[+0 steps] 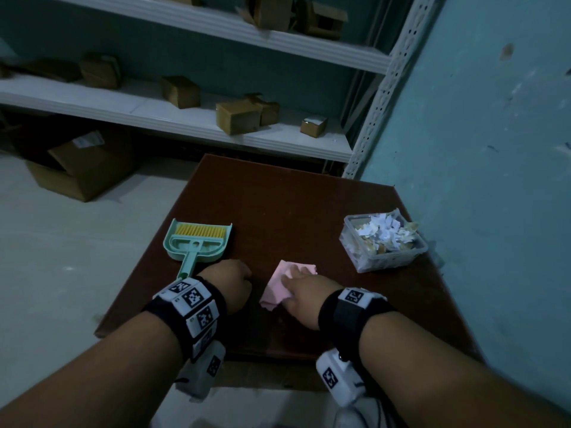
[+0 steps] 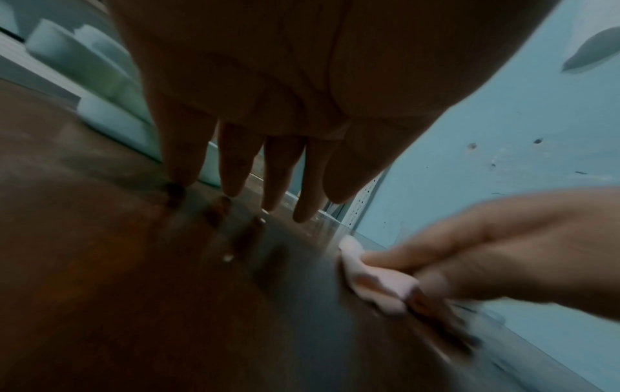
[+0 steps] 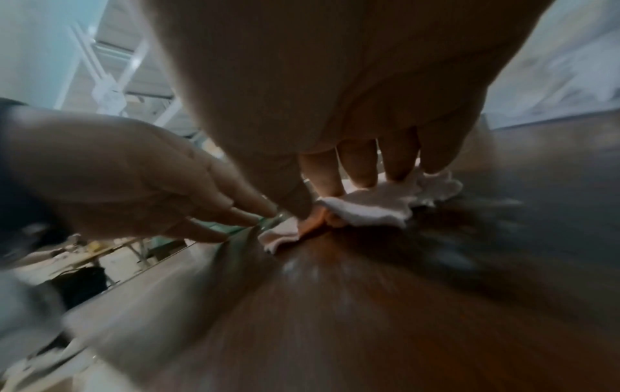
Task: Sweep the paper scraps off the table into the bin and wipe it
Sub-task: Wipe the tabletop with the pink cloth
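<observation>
A pink cloth (image 1: 276,288) lies on the dark brown table (image 1: 293,205) near its front edge. My right hand (image 1: 304,288) is arched over it, fingertips (image 3: 359,180) down on the cloth (image 3: 375,204) and the thumb pinching a fold (image 2: 375,286). Just left of it, my left hand (image 1: 234,282) holds nothing, and its straight fingers (image 2: 235,183) touch the bare tabletop. At the table's right edge stands a clear plastic bin (image 1: 364,257) heaped with white and tan paper scraps (image 1: 386,230). No loose scraps show on the table.
A mint dustpan with a yellow-bristled brush (image 1: 197,242) lies at the table's left edge, handle toward my left wrist. A teal wall (image 1: 479,149) runs along the right side. White shelves (image 1: 185,118) with cardboard boxes stand behind, and an open box (image 1: 80,168) sits on the floor.
</observation>
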Action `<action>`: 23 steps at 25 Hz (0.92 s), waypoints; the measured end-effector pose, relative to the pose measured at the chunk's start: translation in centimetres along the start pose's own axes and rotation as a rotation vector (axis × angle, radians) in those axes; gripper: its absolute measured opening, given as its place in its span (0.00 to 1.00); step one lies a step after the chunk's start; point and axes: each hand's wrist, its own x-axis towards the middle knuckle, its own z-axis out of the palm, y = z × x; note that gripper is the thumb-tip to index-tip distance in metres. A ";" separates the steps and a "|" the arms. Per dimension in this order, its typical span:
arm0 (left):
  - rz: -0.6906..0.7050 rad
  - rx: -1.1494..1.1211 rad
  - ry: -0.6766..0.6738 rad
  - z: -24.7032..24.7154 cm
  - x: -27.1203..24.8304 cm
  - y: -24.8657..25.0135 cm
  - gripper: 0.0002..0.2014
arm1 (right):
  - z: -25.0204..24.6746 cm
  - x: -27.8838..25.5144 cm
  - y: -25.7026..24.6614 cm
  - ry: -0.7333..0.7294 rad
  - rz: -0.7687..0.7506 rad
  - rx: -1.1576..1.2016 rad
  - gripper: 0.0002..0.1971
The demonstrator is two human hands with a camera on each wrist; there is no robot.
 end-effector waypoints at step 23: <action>0.086 0.308 -0.073 0.5 2.5 -0.5 0.31 | -7.8 13.4 -2.8 0.216 0.368 0.358 0.23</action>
